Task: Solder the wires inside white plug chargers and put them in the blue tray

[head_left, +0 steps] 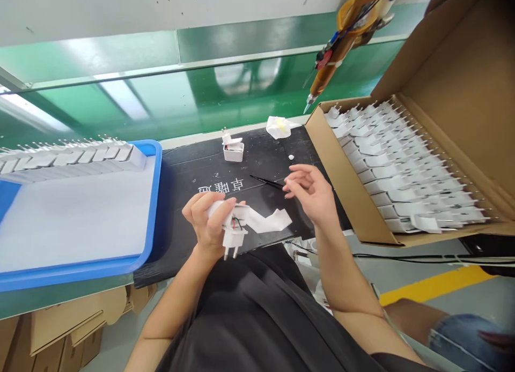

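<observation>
In my left hand (207, 222) is a white plug charger (235, 235), its pin end tilted away from the body. Red and black wires show in the gap, and the two pins point toward me. My right hand (311, 195) hovers over the black mat (181, 232), fingers loosely curled and apart. Black tweezers (263, 180) lie by its fingertips; their near end is hidden there. A crumpled white strip (267, 222) rests between my hands, partly behind the charger. Farther back stands another opened charger (233, 151) with its pin end lifted.
At left, a blue tray (155, 200) holds a row of white chargers (72, 160). A cardboard box (350, 195) at right contains rows of chargers (402, 168). An amber dispensing syringe (325, 74) hangs above the back edge, near a stained white tissue (279, 127). Someone's leg shows lower right.
</observation>
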`<state>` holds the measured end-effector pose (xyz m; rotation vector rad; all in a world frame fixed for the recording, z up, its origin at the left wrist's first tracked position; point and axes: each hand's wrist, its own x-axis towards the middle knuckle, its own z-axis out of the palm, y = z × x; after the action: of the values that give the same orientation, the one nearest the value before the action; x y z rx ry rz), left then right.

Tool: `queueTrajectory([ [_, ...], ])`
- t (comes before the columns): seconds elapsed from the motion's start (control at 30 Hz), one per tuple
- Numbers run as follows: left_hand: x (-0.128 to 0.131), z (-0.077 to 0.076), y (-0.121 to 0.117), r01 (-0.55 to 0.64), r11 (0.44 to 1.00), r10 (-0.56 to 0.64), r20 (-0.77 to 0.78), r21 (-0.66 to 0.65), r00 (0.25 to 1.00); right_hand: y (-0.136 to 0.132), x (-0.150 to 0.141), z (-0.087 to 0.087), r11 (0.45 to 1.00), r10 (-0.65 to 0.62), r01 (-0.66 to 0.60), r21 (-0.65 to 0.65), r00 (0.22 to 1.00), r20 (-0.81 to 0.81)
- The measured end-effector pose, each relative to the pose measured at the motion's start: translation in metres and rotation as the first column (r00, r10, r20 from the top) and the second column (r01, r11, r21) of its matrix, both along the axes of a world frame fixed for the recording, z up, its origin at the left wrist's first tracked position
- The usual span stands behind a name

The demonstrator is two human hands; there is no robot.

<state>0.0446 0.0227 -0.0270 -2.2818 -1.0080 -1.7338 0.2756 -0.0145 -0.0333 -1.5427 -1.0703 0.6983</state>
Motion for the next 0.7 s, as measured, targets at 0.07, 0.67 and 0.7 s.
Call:
queueTrajectory([
  [0.07, -0.001, -0.009, 0.006, 0.008, 0.999, -0.008, -0.016, -0.041, 1.000, 0.020, 0.030, -0.014, 0.992, -0.099, 0.111, -0.057, 0.978, 0.182],
  [0.67, -0.005, -0.030, 0.016, 0.050, 0.979, -0.061, -0.047, -0.199, 0.997, 0.083, 0.081, -0.045, 0.982, -0.089, 0.140, -0.124, 0.933, 0.349],
  [0.7, -0.005, -0.031, 0.016, 0.049, 0.978, -0.059, -0.043, -0.202, 0.997, 0.080, 0.079, -0.043, 0.985, -0.091, 0.132, -0.111, 0.944, 0.316],
])
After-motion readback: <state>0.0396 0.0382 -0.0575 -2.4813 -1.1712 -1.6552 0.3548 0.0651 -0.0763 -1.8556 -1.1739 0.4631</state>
